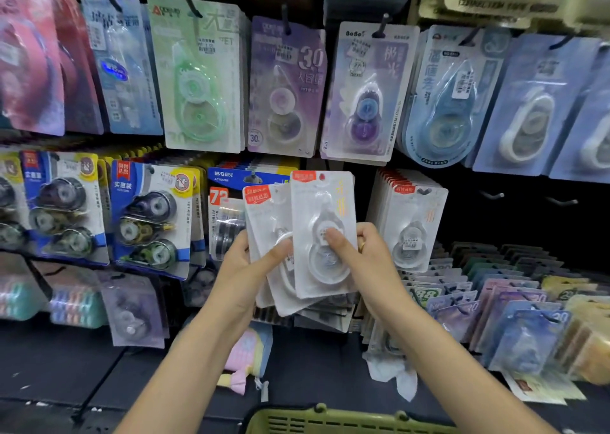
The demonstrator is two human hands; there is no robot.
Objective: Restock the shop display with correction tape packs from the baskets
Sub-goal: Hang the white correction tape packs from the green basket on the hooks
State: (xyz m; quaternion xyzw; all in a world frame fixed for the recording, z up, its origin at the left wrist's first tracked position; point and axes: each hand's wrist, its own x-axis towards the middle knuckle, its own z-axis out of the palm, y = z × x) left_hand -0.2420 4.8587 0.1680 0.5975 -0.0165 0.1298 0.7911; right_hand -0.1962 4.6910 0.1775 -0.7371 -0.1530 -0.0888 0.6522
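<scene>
Correction tape packs [325,232], fanned before the display's middle row, look light, stiff-carded and slick. Left hand [246,268] grips the stack's lower edge; right hand [366,252] pinches the front pack, best held by card edges.

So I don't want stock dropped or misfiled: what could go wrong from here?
The left hand holds a loosely fanned stack of white packs; one could slip out while the right hand pulls the front pack away. The matching white packs hang just right, beside empty hooks, so it might get hung there by mistake.
</scene>
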